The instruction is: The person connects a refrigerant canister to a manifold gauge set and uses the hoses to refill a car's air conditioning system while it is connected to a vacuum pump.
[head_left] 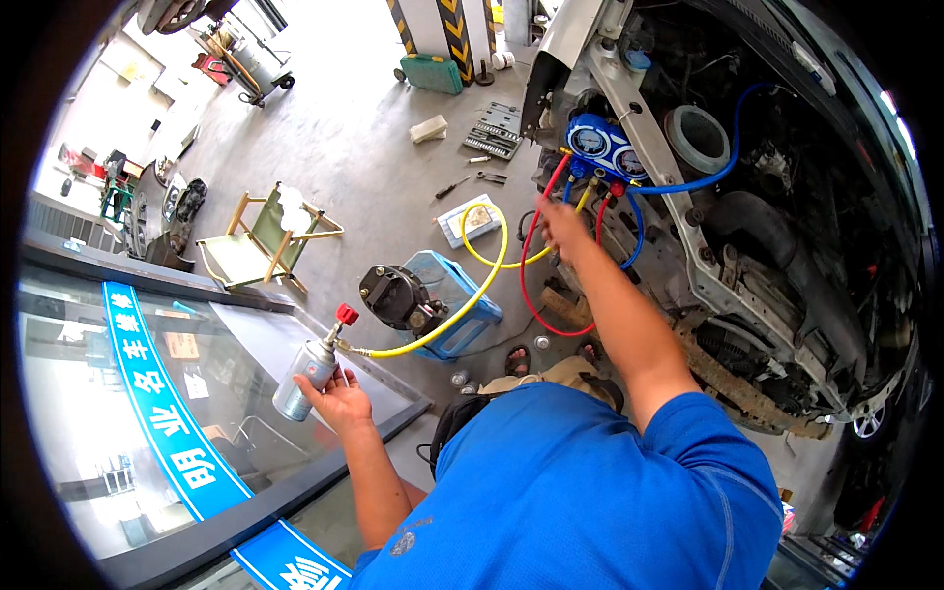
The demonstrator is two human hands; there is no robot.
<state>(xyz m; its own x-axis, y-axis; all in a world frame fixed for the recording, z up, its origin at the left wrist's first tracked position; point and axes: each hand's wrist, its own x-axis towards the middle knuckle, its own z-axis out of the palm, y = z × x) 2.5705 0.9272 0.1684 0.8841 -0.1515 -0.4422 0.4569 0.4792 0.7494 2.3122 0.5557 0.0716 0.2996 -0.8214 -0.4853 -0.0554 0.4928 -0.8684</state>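
1. Left hand (344,398), near left: fingers and thumb hold a silver cylindrical metal can (313,374) topped by a red-knobbed metal valve (346,315); the can's print is too small to read.
2. Yellow flexible hose (472,301): runs from the valve, looping right toward a blue twin-dial manifold gauge (602,147), far right at the vehicle's grey metal beam (654,162).
3. Right hand (565,231): at the red flexible hose (524,275), nearer than the gauge; whether its grip is closed cannot be told.
4. Glass panel (79,393), left: bears a blue strip (162,408) with large white characters.
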